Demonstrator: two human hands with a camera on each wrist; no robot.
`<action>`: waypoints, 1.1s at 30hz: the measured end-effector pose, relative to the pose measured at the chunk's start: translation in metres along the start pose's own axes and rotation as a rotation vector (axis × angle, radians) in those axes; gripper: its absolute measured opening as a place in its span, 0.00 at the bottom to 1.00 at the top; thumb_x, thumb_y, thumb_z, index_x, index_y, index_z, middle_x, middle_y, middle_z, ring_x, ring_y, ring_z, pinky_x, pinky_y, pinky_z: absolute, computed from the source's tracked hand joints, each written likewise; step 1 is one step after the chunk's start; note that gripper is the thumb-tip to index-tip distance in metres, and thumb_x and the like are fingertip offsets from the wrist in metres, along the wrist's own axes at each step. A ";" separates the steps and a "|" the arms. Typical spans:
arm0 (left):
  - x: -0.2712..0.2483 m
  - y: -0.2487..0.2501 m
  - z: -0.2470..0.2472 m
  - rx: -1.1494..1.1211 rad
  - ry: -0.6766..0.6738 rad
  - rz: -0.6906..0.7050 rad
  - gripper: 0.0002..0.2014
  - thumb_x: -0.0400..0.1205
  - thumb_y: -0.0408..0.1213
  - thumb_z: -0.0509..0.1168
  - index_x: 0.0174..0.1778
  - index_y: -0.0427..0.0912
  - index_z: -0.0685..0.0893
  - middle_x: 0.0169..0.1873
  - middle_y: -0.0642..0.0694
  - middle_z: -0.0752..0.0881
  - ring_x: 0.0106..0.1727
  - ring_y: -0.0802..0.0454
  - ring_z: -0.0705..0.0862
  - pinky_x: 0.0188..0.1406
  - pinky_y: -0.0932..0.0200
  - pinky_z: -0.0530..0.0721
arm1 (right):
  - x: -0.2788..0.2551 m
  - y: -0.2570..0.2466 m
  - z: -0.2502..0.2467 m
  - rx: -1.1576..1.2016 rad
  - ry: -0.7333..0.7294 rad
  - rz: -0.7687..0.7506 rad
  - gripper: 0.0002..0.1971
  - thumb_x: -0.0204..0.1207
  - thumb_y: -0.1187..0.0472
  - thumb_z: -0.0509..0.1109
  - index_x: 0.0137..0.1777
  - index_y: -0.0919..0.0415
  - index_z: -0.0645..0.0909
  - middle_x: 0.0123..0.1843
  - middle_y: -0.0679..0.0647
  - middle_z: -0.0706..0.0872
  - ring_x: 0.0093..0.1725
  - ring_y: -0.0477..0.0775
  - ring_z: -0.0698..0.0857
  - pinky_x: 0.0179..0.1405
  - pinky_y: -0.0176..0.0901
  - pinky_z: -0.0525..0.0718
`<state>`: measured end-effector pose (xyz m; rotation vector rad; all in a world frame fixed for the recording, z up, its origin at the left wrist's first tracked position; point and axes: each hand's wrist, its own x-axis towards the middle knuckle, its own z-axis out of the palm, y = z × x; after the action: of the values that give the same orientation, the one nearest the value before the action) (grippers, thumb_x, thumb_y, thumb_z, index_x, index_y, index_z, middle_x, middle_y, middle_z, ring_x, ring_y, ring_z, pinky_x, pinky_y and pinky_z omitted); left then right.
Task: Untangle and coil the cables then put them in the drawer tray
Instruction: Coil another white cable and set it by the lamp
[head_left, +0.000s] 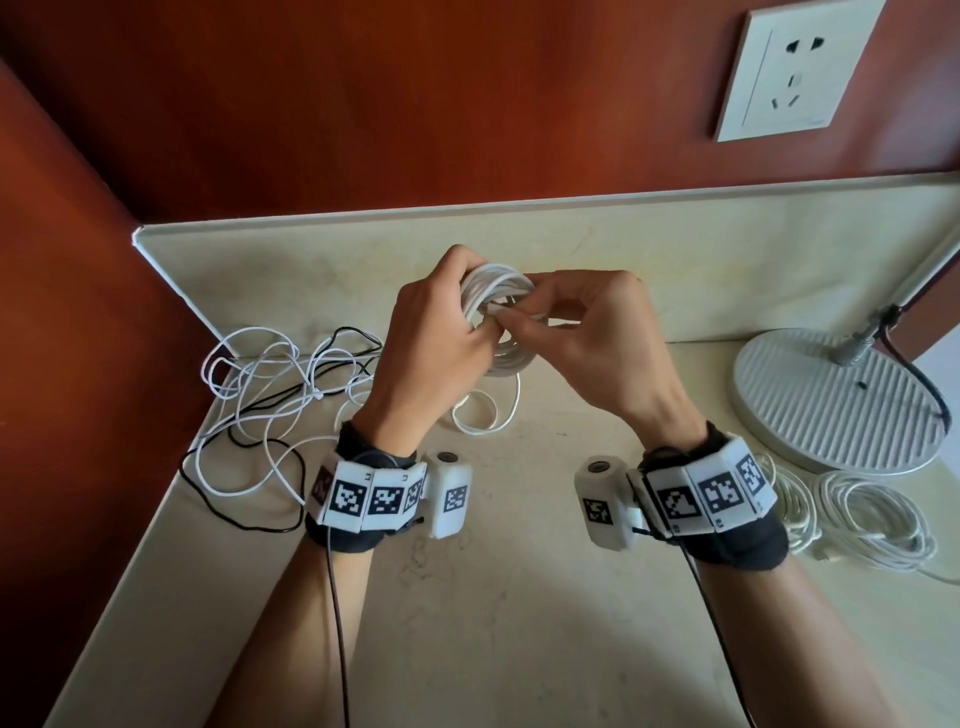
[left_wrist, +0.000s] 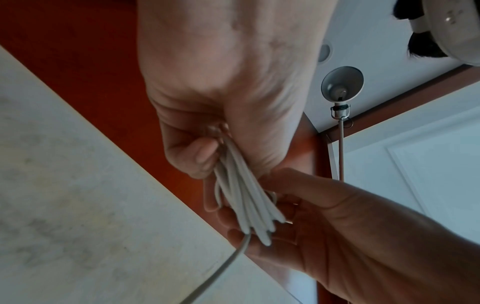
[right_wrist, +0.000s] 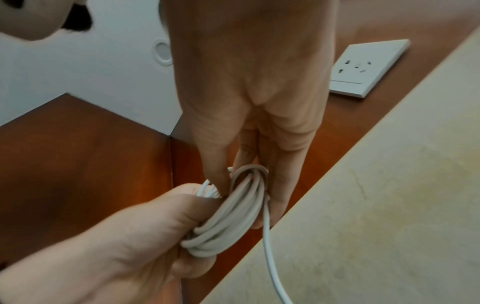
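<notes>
A white cable coil (head_left: 496, 283) is held up over the countertop between both hands. My left hand (head_left: 441, 332) grips one side of the coil (left_wrist: 246, 195), fingers curled round the bundled loops. My right hand (head_left: 524, 322) pinches a strand wrapped across the coil (right_wrist: 249, 172) with thumb and fingers. The cable's loose tail (right_wrist: 267, 246) hangs down to a small loop (head_left: 488, 415) on the counter. A tangle of thin white and black cables (head_left: 275, 395) lies at the left. No drawer tray is in view.
Two coiled white cables (head_left: 872, 519) lie at the right beside a round white lamp base (head_left: 831, 400). A wall socket (head_left: 795, 67) sits on the red-brown wall behind. The beige countertop (head_left: 493, 597) ends at a raised back edge and a left wall.
</notes>
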<state>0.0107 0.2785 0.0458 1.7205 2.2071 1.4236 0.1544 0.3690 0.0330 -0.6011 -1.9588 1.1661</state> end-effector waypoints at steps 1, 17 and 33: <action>0.000 0.000 -0.002 0.007 0.005 0.009 0.09 0.78 0.32 0.73 0.52 0.42 0.82 0.37 0.53 0.87 0.37 0.54 0.84 0.37 0.51 0.82 | 0.000 -0.001 -0.002 0.009 -0.023 0.010 0.09 0.76 0.59 0.84 0.40 0.63 0.91 0.49 0.49 0.95 0.52 0.42 0.93 0.56 0.50 0.92; -0.004 0.001 0.003 0.028 -0.214 0.011 0.14 0.86 0.22 0.56 0.64 0.39 0.66 0.52 0.47 0.81 0.46 0.48 0.81 0.44 0.51 0.79 | 0.001 -0.003 -0.012 0.036 -0.060 0.059 0.08 0.76 0.62 0.84 0.42 0.65 0.89 0.44 0.53 0.95 0.51 0.51 0.95 0.57 0.57 0.92; -0.008 0.010 0.010 -0.063 -0.019 0.075 0.10 0.86 0.24 0.56 0.62 0.37 0.70 0.46 0.51 0.84 0.41 0.52 0.83 0.37 0.55 0.78 | -0.005 -0.013 0.002 -0.084 0.138 -0.039 0.08 0.77 0.62 0.82 0.45 0.64 0.86 0.51 0.50 0.94 0.49 0.46 0.93 0.48 0.53 0.93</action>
<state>0.0266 0.2786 0.0428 1.8067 2.0854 1.4692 0.1560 0.3581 0.0425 -0.6662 -1.9009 0.9955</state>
